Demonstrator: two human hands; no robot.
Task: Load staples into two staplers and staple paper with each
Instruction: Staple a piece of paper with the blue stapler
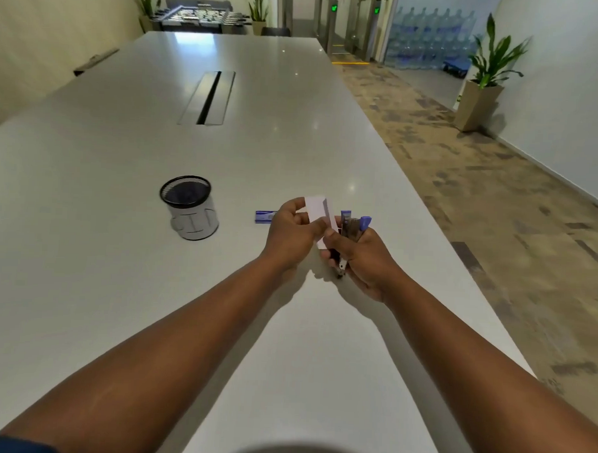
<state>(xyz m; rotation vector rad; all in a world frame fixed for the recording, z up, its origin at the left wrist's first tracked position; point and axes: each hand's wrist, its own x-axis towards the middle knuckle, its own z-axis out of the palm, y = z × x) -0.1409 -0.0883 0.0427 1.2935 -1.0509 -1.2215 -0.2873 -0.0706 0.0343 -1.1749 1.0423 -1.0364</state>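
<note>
The left hand point(290, 226) pinches a folded white paper point(317, 210), whose edge lies just left of the stapler point(354, 228) that the right hand point(364, 260) grips upright, long axis pointing away. Both hover above the bench point(118, 252), near its right edge, with free room leftward toward the staple box point(265, 217).

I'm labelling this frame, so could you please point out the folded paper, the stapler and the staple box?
folded paper point(317, 208): head view, upper white face.
stapler point(353, 227): head view, metal body above the right hand's fingers.
staple box point(264, 217): head view, blue top face.
</note>
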